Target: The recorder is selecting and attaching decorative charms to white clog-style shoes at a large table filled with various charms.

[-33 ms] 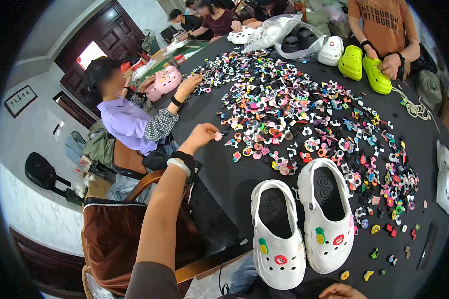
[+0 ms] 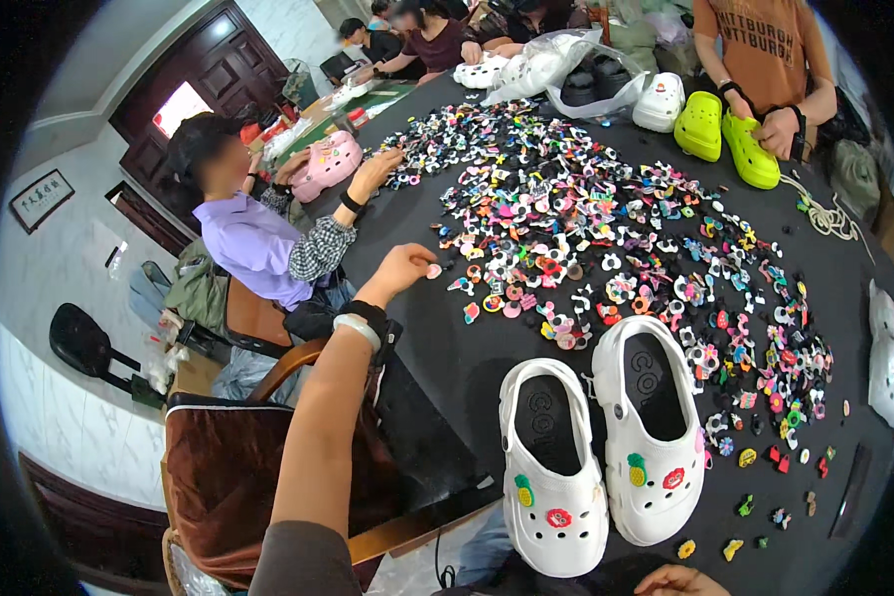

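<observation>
Between the fingertips of my left hand (image 2: 401, 272) is a small round pink shoe charm (image 2: 434, 270), at the left edge of the charm pile (image 2: 556, 214). My right hand (image 2: 679, 582) rests at the lower edge, partly cut off, its visible fingers loosely extended with nothing seen in them. Just beyond it stand two white clogs, a left one (image 2: 578, 531) and a right one (image 2: 661, 512), toes toward me. Each carries a pineapple charm (image 2: 637, 470) and a red charm (image 2: 674, 479). A pink charm sits on the right clog's outer side.
Loose charms (image 2: 733, 548) lie right of the clogs, near a dark strip (image 2: 851, 492). A person in purple (image 2: 253, 243) sits left with a pink clog (image 2: 328, 167). Across the black table (image 2: 432, 372), another person holds a lime clog (image 2: 750, 154). A wooden-armed chair (image 2: 238, 477) stands lower left.
</observation>
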